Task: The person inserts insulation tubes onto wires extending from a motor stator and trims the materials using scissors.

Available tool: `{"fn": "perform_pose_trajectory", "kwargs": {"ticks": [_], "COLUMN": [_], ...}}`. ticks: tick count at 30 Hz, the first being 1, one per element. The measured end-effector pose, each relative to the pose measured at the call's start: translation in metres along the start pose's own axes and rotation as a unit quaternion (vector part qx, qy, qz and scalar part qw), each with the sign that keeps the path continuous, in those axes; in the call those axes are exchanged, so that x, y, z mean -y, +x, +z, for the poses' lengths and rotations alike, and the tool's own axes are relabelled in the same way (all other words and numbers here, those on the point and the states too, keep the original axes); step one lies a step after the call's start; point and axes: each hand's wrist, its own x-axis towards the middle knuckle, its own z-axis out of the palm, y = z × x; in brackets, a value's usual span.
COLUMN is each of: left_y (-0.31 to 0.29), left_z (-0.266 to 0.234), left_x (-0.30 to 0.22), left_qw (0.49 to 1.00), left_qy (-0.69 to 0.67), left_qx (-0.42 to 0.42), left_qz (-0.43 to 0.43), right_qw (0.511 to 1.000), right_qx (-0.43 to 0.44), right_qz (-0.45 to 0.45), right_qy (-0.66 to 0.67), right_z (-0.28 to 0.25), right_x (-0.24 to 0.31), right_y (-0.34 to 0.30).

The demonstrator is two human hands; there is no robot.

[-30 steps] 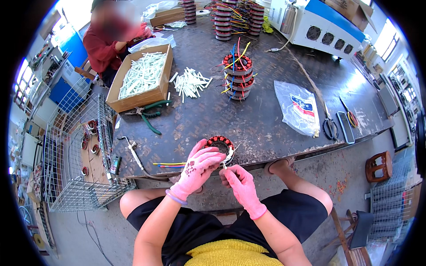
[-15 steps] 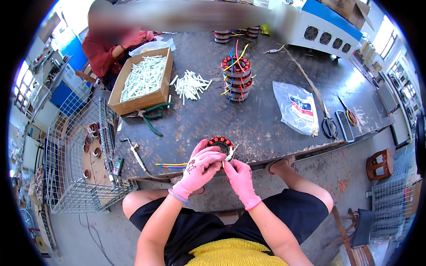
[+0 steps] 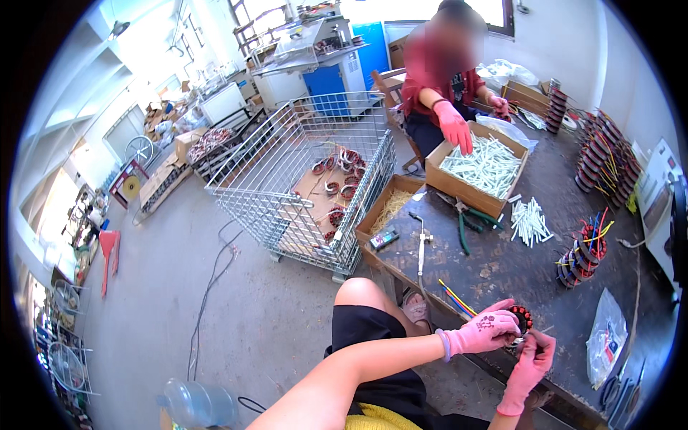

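Near the table's front edge, my pink-gloved left hand is closed round a small motor stator with red windings. My pink-gloved right hand is pinched against the stator's near side; what lies between its fingertips is too small to make out. Red, blue and yellow lead wires stick out to the left of my left hand, over the table edge. Beyond my hands are a stack of stators with coloured leads and a loose pile of white sleeves.
A co-worker's pink-gloved hand reaches over a carton of white sleeves. Green-handled pliers, a torch with a hose, a plastic bag and scissors lie on the table. Left stands a wire cage holding stators.
The view has swung left, so the cage and floor fill more of it and my hands appear farther right. Both hands stay at the stator. The co-worker's hand now reaches over the carton.
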Motion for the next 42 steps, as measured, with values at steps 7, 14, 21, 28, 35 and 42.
{"fn": "perform_pose_trajectory", "kwargs": {"ticks": [7,14,21,28,35,42], "left_y": [0.0,-0.002,-0.012,0.014,0.006,0.019], "left_z": [0.001,0.006,0.005,-0.006,-0.016,-0.007], "left_x": [0.001,0.008,0.003,0.002,0.009,0.001], "left_qw": [1.0,0.998,0.999,0.995,0.975,0.956], "left_qy": [0.005,0.018,-0.005,-0.026,0.185,0.225], "left_qx": [-0.009,0.05,0.025,0.091,0.116,0.178], "left_qz": [0.003,-0.025,-0.027,-0.01,0.05,0.059], "right_qw": [1.0,0.974,0.953,0.998,0.978,0.976], "right_qx": [0.027,0.09,0.031,-0.033,-0.009,-0.022], "right_qz": [-0.005,-0.112,-0.176,0.048,0.151,0.146], "right_qy": [0.013,-0.175,-0.244,0.008,0.145,0.162], "right_z": [-0.012,-0.02,-0.011,-0.018,0.029,0.009], "right_x": [-0.007,-0.018,-0.032,-0.037,-0.008,0.015], "right_y": [-0.01,-0.001,-0.016,-0.008,-0.009,0.0]}}
